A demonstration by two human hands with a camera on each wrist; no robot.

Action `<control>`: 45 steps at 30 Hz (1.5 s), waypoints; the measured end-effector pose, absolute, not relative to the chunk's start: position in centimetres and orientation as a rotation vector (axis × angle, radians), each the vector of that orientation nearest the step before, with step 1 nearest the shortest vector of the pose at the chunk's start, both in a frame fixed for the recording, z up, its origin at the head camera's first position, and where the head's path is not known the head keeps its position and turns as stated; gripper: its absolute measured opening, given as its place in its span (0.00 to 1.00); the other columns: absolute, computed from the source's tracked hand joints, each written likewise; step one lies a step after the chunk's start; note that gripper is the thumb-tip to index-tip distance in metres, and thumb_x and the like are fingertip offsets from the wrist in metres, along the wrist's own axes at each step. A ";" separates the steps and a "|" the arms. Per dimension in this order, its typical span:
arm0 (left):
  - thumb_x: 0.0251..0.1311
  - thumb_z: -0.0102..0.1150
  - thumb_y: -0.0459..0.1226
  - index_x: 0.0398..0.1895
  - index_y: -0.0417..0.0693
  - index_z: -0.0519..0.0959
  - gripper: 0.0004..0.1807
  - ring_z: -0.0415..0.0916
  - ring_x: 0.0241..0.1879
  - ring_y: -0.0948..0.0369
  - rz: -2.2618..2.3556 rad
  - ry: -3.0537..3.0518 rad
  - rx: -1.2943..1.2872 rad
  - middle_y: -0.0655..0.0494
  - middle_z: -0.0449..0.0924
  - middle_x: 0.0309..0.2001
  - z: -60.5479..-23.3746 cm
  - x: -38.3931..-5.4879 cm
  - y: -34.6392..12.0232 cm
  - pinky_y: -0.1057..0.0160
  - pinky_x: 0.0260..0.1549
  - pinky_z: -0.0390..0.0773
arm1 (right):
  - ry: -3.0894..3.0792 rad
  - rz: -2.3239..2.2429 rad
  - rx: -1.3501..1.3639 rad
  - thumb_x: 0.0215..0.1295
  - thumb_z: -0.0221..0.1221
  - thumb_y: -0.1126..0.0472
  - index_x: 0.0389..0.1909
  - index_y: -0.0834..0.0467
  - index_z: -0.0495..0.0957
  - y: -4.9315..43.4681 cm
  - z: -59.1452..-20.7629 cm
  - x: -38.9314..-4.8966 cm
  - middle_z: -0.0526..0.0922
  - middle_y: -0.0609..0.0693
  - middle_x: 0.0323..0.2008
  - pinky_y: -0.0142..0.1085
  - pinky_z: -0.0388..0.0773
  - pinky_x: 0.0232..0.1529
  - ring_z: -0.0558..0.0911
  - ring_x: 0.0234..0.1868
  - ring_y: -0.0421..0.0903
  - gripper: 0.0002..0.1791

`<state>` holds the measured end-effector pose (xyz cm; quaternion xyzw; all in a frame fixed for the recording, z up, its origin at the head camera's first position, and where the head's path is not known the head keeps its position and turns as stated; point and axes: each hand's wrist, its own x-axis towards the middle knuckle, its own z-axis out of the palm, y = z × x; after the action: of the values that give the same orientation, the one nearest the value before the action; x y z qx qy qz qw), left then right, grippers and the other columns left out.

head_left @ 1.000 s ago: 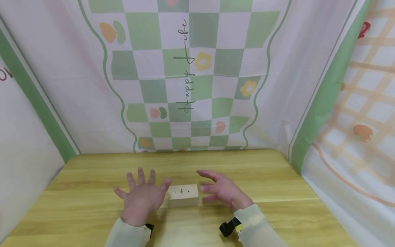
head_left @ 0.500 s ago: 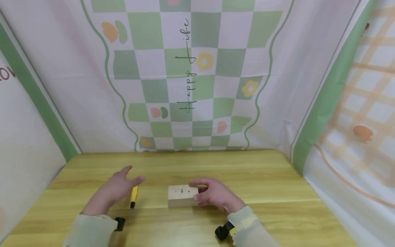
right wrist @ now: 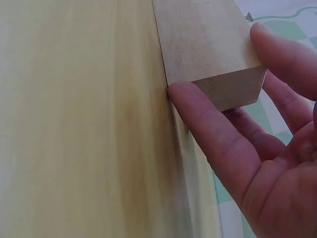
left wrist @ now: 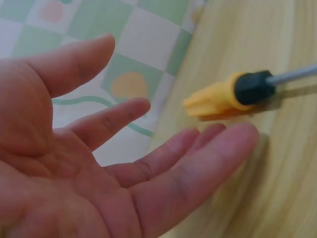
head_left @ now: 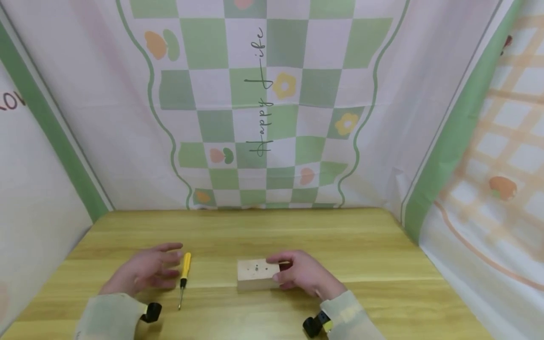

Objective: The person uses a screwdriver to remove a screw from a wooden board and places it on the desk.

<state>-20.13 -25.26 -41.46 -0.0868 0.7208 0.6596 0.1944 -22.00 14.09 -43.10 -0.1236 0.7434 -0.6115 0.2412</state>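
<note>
A pale rectangular wooden block (head_left: pixel 250 284) with a few small holes or screws in its top lies on the table, right of the middle. My right hand (head_left: pixel 303 276) grips its right end; in the right wrist view, the thumb and fingers (right wrist: pixel 213 121) sit around the end of the block. To the left lies a screwdriver (head_left: pixel 185 269) with a yellow handle, black collar and thin metal shaft, its tip towards me. My left hand (head_left: pixel 148 269) is just left of the handle, fingers spread and loosely bent, holding nothing. In the left wrist view the screwdriver handle (left wrist: pixel 218 96) lies beyond the fingertips.
The wood-grain table (head_left: pixel 229 226) ends at a hanging green-and-white checked cloth (head_left: pixel 250 118) behind it. More cloth hangs at the left and right sides. A small black camera is strapped at each wrist.
My left hand has moved left from beside the block, past the screwdriver, uncovering it. My right hand has closed in on the block's right end, and the block has shifted slightly right.
</note>
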 end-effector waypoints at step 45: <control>0.64 0.58 0.26 0.74 0.44 0.60 0.35 0.80 0.38 0.48 2.068 2.055 -0.260 0.35 0.76 0.47 -43.2 -20.7 -19.7 0.50 0.36 0.84 | 2.002 -1.710 -0.269 0.56 0.69 0.72 0.57 0.59 0.81 15.5 -43.3 -20.9 0.78 0.58 0.54 0.47 0.84 0.43 0.81 0.46 0.54 0.25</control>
<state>-20.66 -19.66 -43.16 -0.0884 0.6981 0.7024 0.1072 -20.89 15.52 -43.28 -0.0987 0.7333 -0.6265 0.2449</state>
